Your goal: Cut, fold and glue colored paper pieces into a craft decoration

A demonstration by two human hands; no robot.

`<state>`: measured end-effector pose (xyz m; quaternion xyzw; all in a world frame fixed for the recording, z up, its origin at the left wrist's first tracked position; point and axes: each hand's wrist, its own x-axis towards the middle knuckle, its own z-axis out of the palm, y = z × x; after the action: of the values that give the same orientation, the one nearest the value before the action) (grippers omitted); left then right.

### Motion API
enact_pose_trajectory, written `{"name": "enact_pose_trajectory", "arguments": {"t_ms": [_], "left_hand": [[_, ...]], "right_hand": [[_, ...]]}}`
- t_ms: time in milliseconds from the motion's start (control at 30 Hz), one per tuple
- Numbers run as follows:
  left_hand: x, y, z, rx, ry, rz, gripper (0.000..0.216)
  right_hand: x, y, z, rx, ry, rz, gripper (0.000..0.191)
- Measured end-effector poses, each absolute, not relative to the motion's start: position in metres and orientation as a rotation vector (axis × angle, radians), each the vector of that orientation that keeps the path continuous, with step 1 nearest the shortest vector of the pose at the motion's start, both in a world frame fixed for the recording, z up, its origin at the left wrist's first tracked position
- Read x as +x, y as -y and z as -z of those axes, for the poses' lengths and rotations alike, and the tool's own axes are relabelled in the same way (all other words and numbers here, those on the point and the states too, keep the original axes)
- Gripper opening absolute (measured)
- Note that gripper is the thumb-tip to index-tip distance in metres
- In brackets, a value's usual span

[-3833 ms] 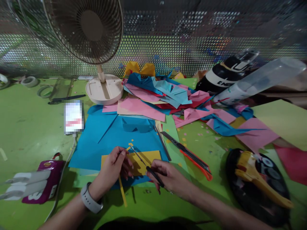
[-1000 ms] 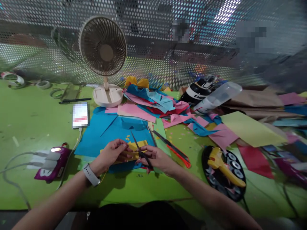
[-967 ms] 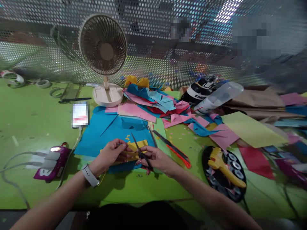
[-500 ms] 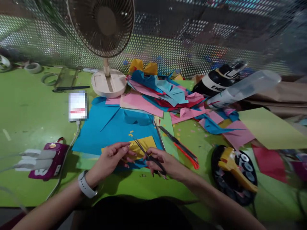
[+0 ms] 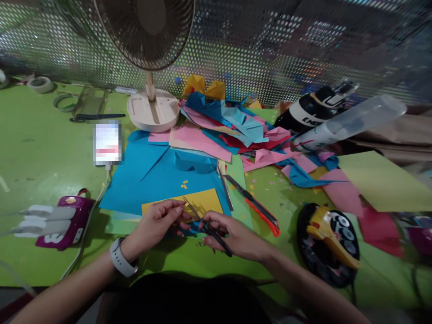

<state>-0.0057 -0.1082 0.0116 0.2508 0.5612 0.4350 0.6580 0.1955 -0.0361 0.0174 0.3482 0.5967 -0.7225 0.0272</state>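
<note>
My right hand [image 5: 227,234] is closed round the handles of dark scissors [image 5: 193,208], whose blades point up and left toward my other hand. Between thumb and finger, my left hand [image 5: 164,217] pinches a tiny yellow paper piece [image 5: 185,205] close to the scissor tips. Under both hands lies a yellow paper sheet [image 5: 207,198], on top of a larger blue sheet [image 5: 135,180]. A few yellow paper bits [image 5: 184,184] are on the blue sheet beyond the blades. My left palm side is hidden.
A utility knife [image 5: 256,209] lies right of the sheets. Behind are a fan [image 5: 153,110], a heap of folded coloured paper [image 5: 232,121] and two bottles [image 5: 310,110]. A phone [image 5: 107,143] and purple power adapter [image 5: 69,220] are at left, a yellow-and-black object [image 5: 329,245] at right.
The scissor blades have come down and closer to my left fingers, right at the small piece. The view has shifted slightly. My left hand keeps its pinch.
</note>
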Motion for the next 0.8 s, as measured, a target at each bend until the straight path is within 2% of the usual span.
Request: {"name": "enact_pose_trajectory", "arguments": {"t_ms": [800], "left_hand": [[-0.007,0.108,-0.005,0.659,-1.296,-0.978,0.039]], "right_hand": [[0.195,0.043,-0.005,1.184,-1.968,2.17,0.036]]}}
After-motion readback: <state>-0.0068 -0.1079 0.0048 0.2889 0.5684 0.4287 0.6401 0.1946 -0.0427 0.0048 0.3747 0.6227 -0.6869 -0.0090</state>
